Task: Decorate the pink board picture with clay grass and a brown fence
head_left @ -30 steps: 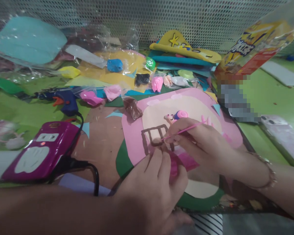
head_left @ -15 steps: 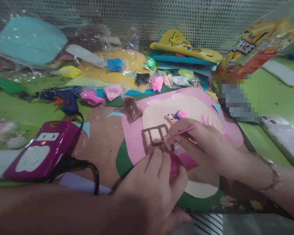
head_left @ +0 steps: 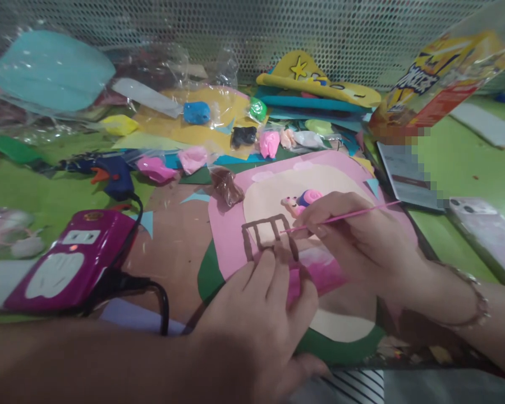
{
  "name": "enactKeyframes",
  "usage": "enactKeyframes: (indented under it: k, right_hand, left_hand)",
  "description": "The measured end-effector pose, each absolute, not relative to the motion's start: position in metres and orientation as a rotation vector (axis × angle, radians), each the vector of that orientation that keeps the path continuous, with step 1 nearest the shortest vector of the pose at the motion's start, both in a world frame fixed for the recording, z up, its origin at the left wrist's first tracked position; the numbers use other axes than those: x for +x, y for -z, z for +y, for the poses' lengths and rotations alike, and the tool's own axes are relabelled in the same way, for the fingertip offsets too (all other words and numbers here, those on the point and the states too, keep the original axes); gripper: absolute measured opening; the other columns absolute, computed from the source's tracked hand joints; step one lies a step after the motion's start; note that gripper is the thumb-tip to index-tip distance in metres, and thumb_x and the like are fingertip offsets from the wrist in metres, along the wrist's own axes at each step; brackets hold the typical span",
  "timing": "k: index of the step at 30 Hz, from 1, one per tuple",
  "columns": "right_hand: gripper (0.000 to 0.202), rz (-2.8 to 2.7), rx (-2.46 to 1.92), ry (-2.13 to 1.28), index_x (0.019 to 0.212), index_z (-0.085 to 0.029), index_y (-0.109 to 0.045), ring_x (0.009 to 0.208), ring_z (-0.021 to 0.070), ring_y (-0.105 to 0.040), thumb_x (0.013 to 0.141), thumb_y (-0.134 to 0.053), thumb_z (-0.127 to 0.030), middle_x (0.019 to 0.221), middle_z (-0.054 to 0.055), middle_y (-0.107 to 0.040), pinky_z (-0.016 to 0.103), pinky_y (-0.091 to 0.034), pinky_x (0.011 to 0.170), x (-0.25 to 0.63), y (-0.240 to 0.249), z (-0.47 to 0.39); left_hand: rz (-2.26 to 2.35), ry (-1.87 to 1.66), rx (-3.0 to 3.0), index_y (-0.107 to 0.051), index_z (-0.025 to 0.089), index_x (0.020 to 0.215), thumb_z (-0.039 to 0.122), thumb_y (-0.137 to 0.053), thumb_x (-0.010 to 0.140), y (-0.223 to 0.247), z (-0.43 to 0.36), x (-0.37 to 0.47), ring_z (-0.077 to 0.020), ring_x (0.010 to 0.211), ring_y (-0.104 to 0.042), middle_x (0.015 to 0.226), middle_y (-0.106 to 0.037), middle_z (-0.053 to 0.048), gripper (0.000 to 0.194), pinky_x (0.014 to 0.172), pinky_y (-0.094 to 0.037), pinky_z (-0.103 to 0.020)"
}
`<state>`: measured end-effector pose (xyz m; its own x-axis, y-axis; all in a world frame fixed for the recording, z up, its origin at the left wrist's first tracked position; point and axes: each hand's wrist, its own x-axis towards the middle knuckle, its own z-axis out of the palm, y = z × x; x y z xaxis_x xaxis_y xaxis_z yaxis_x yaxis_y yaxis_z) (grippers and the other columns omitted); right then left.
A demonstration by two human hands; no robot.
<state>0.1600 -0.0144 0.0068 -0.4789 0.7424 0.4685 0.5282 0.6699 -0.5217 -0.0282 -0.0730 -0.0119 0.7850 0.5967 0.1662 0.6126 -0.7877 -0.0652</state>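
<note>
My right hand [head_left: 362, 241] pinches a thin pink stick [head_left: 364, 211], its tip close to the upright bars of a brown clay frame [head_left: 247, 242]. My left hand [head_left: 256, 314] lies on the paper with its fingers stretched out, fingertips touching the frame's lower edge. Under both hands is layered cut paper: cream [head_left: 340, 325], pink [head_left: 224, 238] and green [head_left: 210, 280]. A clay snail [head_left: 311, 198] with a pink and blue shell sits just beyond my right fingers. A magenta piece [head_left: 326, 276] shows between my hands, partly hidden.
Behind the paper lie several wrapped clay lumps, among them a brown one [head_left: 227, 187] and a blue one [head_left: 196, 113]. At left are a glue gun [head_left: 116, 177] and a purple power box [head_left: 73, 258] with a black cable. A snack bag [head_left: 435, 78] and phone [head_left: 488, 235] are at right.
My right hand has shifted slightly right, and the pink stick now lies flatter, with its back end showing past my hand. My left hand has barely moved.
</note>
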Motion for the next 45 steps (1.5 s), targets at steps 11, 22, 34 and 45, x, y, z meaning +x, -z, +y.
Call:
enactKeyframes:
  k: [11, 22, 34, 45]
  right_hand:
    - [0.013, -2.246, -0.954, -0.422, 0.093, -0.02, -0.052, 0.081, 0.013, -0.06, 0.088, -0.047, -0.009, 0.087, 0.002, -0.062, 0.025, -0.05, 0.071, 0.1616, -0.0093, -0.0153]
    - [0.012, -2.262, -1.025, -0.367, 0.093, -0.021, -0.053, 0.077, 0.0141, -0.06, 0.088, -0.048, -0.011, 0.086, 0.002, -0.062, 0.027, -0.051, 0.067, 0.1638, -0.007, -0.0147]
    - [0.008, -2.258, -1.111, -0.29, 0.091, -0.023, -0.056, 0.075, 0.0162, -0.062, 0.089, -0.05, -0.017, 0.087, 0.003, -0.064, 0.029, -0.052, 0.063, 0.1669, -0.0054, -0.0172]
    - [0.011, -2.199, -1.133, -0.286, 0.097, -0.022, -0.054, 0.084, 0.0159, -0.062, 0.09, -0.048, -0.016, 0.092, 0.003, -0.063, 0.029, -0.053, 0.069, 0.1691, -0.0034, -0.0159]
  left_hand:
    - [-1.059, 0.268, -2.84, -0.045, 0.014, 0.122, 0.063, -0.033, 0.086, 0.0122, -0.0715, -0.0285, -0.0374, 0.119, -0.045, 0.122, -0.055, -0.021, 0.062, 0.095, -0.03, -0.048]
    - [-1.009, 0.197, -2.896, -0.044, 0.013, 0.122, 0.063, -0.035, 0.085, 0.0071, -0.0674, -0.0276, -0.0373, 0.115, -0.047, 0.122, -0.054, -0.022, 0.063, 0.092, -0.032, -0.048]
    - [-0.995, 0.178, -2.939, -0.048, 0.012, 0.118, 0.06, -0.032, 0.087, 0.0051, -0.0633, -0.0275, -0.0385, 0.11, -0.049, 0.117, -0.056, -0.024, 0.06, 0.086, -0.036, -0.048]
    - [-1.085, 0.178, -2.926, -0.042, 0.014, 0.129, 0.063, -0.031, 0.086, 0.0108, -0.0626, -0.0278, -0.0409, 0.128, -0.034, 0.135, -0.043, -0.026, 0.066, 0.096, -0.03, -0.052]
